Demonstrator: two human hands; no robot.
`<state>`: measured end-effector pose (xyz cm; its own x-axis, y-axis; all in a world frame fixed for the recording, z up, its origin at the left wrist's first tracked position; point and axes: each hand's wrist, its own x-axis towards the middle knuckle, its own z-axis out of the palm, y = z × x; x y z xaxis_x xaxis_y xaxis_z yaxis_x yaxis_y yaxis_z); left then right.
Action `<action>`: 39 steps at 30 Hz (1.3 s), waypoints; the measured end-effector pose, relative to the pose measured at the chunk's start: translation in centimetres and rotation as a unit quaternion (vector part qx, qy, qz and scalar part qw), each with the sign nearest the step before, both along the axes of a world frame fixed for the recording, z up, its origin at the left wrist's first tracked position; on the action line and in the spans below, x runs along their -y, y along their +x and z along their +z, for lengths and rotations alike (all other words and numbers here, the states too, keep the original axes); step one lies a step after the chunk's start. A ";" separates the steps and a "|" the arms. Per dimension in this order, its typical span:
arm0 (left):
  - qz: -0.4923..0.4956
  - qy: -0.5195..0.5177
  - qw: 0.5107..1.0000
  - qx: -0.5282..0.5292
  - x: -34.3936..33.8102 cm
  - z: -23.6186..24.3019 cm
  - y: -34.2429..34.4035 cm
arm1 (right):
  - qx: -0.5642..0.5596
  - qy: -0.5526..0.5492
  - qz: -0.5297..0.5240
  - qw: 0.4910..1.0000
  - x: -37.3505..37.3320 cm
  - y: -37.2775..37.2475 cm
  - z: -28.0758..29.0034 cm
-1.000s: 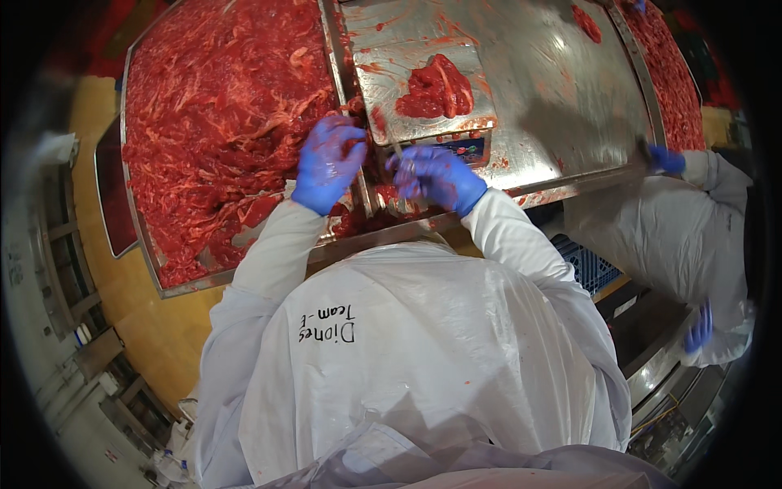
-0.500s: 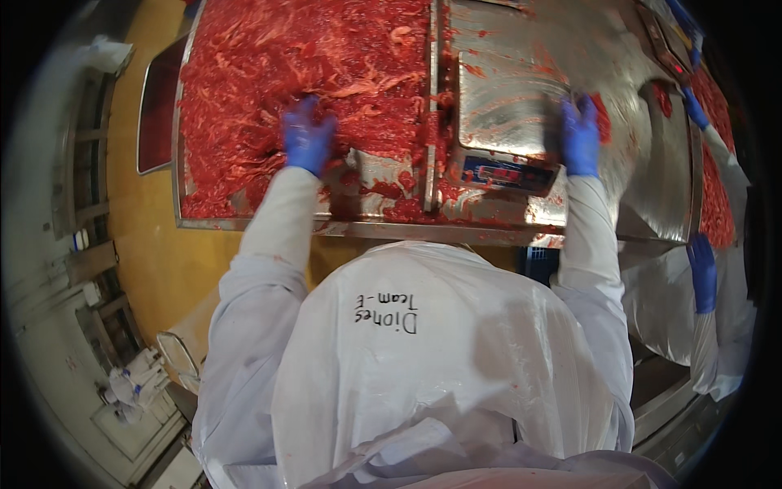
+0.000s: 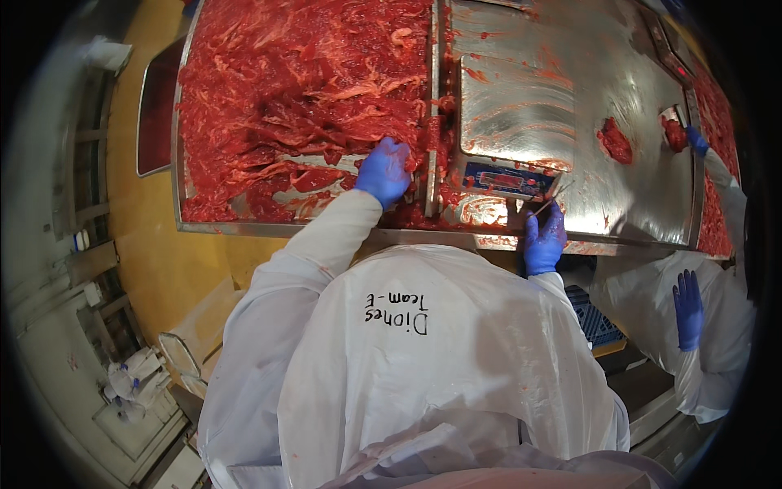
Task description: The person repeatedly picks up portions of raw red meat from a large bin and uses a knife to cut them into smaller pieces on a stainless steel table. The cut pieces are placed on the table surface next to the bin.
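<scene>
My left hand [image 3: 383, 173], in a blue glove, is at the near right part of a large bed of raw shredded meat [image 3: 301, 90]. Its fingers curl in around some of the meat, partly hidden. Close to the table's front edge, my right hand [image 3: 546, 242], gloved in blue too, grips a slim metal tool [image 3: 551, 200] whose kind I cannot make out. The tool slants up to the right, just in front of a flat steel scale [image 3: 517, 110] with a blue display panel. A piece of red meat [image 3: 615, 141] lies on the steel right of the scale.
A raised steel divider [image 3: 432, 106] separates the meat bed from the scale. At right, a co-worker's gloved hand [image 3: 697, 141] is beside another meat piece [image 3: 674, 133]; a second blue-gloved hand [image 3: 688, 310] hangs lower. A blue crate [image 3: 593, 315] stands below the table edge.
My left hand has moved right and nearer, closing on meat. My right hand has come from the scale's right side to the front edge, now with the tool. The co-worker's hands have shifted.
</scene>
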<state>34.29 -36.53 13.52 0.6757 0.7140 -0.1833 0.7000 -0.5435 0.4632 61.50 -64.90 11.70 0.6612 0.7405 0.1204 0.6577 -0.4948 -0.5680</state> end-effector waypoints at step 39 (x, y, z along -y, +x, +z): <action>-0.021 -0.093 0.980 0.176 -4.8 12.7 12.5 | -0.126 0.088 -0.031 0.988 0.5 0.4 0.7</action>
